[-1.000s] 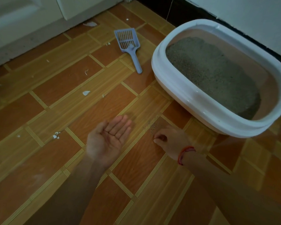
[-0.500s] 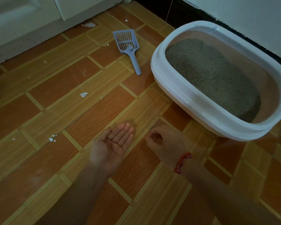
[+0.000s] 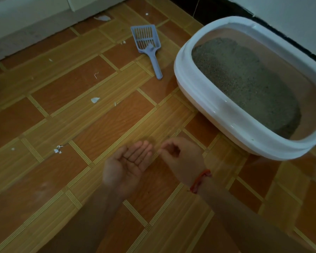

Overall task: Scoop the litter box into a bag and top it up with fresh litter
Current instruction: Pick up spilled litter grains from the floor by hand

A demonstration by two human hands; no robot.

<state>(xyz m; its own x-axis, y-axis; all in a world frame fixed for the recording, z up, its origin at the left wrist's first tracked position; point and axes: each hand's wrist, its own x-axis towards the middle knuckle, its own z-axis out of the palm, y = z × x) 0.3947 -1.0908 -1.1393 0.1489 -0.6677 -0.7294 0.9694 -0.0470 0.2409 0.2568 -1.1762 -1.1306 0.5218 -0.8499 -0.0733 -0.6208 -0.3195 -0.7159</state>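
- While the left hand (image 3: 127, 167) lies palm up, fingers straight and holding nothing, the right hand (image 3: 182, 161) curls just beside it, thumb meeting fingertip; whether it pinches anything is too small to tell.
- A red band (image 3: 201, 180) circles the right wrist.
- The box (image 3: 217, 114) sits near, right of the hands, with grey litter (image 3: 244, 84) inside.
- The scoop (image 3: 148, 44) lies on the floor (image 3: 80, 125), well apart from both hands.
- White scraps (image 3: 95, 100) dot the floor.

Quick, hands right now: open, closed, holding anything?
Left hand: open, palm up, nothing visible in it.
Right hand: closed, fingertips pinched; anything held is too small to see.
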